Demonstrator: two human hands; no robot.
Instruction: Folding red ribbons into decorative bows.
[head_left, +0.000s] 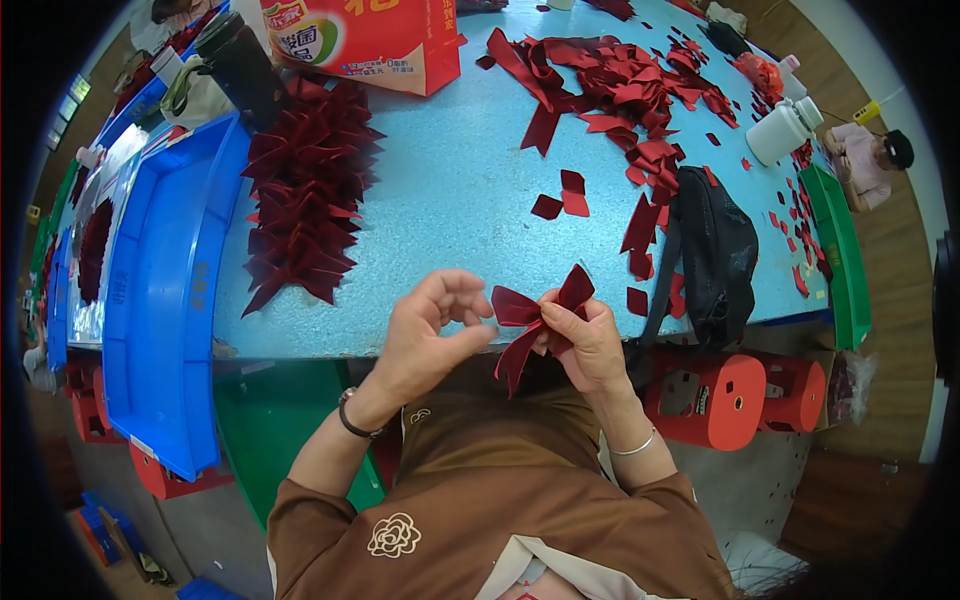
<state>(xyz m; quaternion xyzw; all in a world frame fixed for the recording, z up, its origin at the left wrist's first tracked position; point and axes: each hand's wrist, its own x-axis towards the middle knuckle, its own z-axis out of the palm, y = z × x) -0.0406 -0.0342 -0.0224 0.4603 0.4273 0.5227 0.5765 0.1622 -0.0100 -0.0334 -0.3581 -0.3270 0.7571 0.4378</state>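
Observation:
Close to the table's near edge, my right hand [592, 345] pinches a dark red velvet bow [518, 308] at its middle, thumb on top. Its pointed tails fan out up, left and down. My left hand [432, 325] is just left of the bow, apart from it, with bent fingers and the thumb spread away from them; nothing shows between them. At the left of the tabletop, a long stack of similar dark red bows [305, 200] lies in rows. Loose red fabric pieces [573, 193] rest beyond my hands.
On the blue table [430, 190], a heap of red ribbon strips [625, 80] lies far right. A black bag [715, 260] and white bottle [783, 132] are at the right. A blue tray [165, 290], dark tumbler [240, 65] and red printed bag [370, 45] are left; red stools [708, 400] stand below.

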